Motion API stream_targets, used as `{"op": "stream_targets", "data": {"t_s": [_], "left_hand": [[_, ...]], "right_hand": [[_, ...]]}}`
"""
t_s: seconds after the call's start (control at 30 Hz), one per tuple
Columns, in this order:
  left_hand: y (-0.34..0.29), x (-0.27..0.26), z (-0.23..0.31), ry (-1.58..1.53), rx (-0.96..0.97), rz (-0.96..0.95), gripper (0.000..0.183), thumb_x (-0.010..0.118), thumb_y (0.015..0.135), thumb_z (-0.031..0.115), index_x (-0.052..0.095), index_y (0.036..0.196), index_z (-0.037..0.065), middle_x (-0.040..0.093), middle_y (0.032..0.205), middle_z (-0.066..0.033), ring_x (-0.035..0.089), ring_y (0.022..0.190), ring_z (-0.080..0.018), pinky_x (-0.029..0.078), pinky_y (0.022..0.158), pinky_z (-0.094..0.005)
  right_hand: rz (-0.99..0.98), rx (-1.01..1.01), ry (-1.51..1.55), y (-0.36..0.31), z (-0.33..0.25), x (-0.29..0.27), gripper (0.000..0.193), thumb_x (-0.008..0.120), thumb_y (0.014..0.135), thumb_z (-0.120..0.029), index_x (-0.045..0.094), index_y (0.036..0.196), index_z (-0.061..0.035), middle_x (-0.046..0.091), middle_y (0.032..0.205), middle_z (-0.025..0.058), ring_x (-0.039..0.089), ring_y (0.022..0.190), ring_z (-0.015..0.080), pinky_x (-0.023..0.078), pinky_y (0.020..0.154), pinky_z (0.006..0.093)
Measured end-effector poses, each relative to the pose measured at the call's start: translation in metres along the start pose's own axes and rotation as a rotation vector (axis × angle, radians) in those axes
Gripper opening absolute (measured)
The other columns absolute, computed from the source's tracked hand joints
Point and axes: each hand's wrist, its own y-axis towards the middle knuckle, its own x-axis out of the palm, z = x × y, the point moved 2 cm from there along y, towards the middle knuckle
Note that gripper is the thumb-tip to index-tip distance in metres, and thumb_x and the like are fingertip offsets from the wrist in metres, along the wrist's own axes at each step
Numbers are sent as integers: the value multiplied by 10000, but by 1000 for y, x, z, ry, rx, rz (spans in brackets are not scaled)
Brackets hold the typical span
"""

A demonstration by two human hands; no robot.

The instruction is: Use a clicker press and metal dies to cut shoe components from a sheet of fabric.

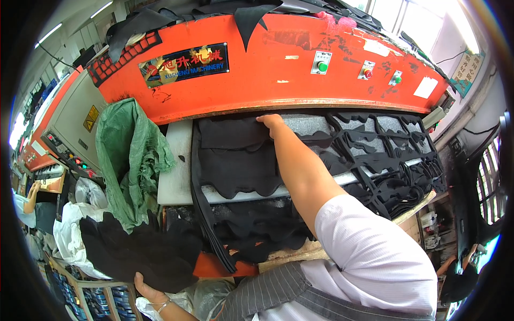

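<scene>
My left hand (149, 290) grips the lower edge of a stack of black cut pieces (142, 249), which look like fabric or thin foam with wavy edges. Stretched far forward, my right arm reaches under the front of an orange press (278, 59). There my right hand (272, 125) has its fingers closed at the corner of a black cut piece (233, 132); the fingertips are partly hidden. Just nearer lies another black piece (238, 170) with a scalloped edge. Black offcut webbing (348, 142) with open gaps spreads to the right over the pale cutting bed (175, 160).
A green woven sack (126, 155) hangs beside a grey control box (75, 125) at left. Leftover black strips (257, 222) droop over the bed's near edge. Green and red buttons (368, 74) sit on the press front. Other people's arms show at the far left and far right.
</scene>
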Motion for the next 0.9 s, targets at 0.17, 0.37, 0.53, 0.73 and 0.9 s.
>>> {"op": "stream_targets", "data": {"t_s": [0.17,0.37,0.53,0.73,0.9], "left_hand": [[-2,-5,-5,-27,13,-32,642,639,820,326,474,1310,-54,534,1296,-172,527,1149,-336,428,990,-433],[-11,-10,0,-14,48,11,636,632,827,327,473,1313,-50,537,1293,-175,530,1153,-338,433,991,-443],[-13,-5,-2,-47,16,-11,624,632,822,299,469,1318,-43,540,1295,-179,533,1158,-352,429,1009,-463],[-18,-14,-13,-114,70,-35,593,644,797,209,478,1314,-29,545,1300,-164,532,1173,-345,417,1037,-465],[-45,-22,2,-163,72,-29,565,649,799,178,493,1307,-13,559,1290,-160,536,1175,-342,413,1046,-455]], "right_hand": [[3,-53,-151,9,3,5,588,786,739,-191,575,1217,79,565,1291,209,532,1201,321,388,1028,388],[44,30,-91,-14,-9,5,576,801,712,-235,620,1196,19,545,1335,177,499,1261,303,420,1020,377],[-94,4,-429,26,-1,26,589,784,726,-343,628,1225,-71,487,1413,104,502,1262,296,430,1008,386],[-161,-127,-941,45,-9,17,578,749,753,-446,629,1252,-180,575,1331,57,516,1257,259,421,1020,378],[-40,44,-461,-5,-17,39,559,811,729,-258,634,1209,-32,572,1320,136,542,1218,273,434,1002,365]]}}
